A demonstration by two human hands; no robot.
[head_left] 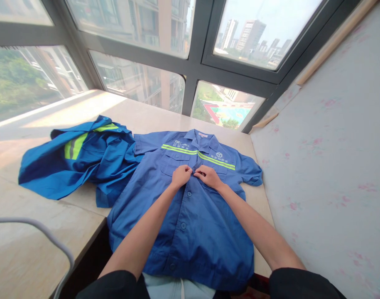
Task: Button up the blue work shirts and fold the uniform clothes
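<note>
Our left hand [181,176] and right hand [209,177] were both pinching the front of the blue shirt [205,220], nearly meeting just below its reflective stripe [180,149]; whether a button sat between them, we could not tell. The shirt lay face up beneath both hands, its lower part seeming to hang toward us past the near edge of the bench [140,112]. We judged that this overhang could have dragged the cloth down, had our pinch loosened, and that a hard sideways tug could have puckered the front. The crumpled blue garment [84,160], left of the left hand and against the shirt's sleeve, might have been pulled along too. The grey cable [21,220], nearer us and further left, could have snagged a swinging arm.

The bench was pale and marble-like, sunlit at its far left. Beyond the hands rose dark-framed windows [192,68], with tall buildings [252,35] outside; right of the right hand stood a white wall [333,145] patterned with pink flowers.
</note>
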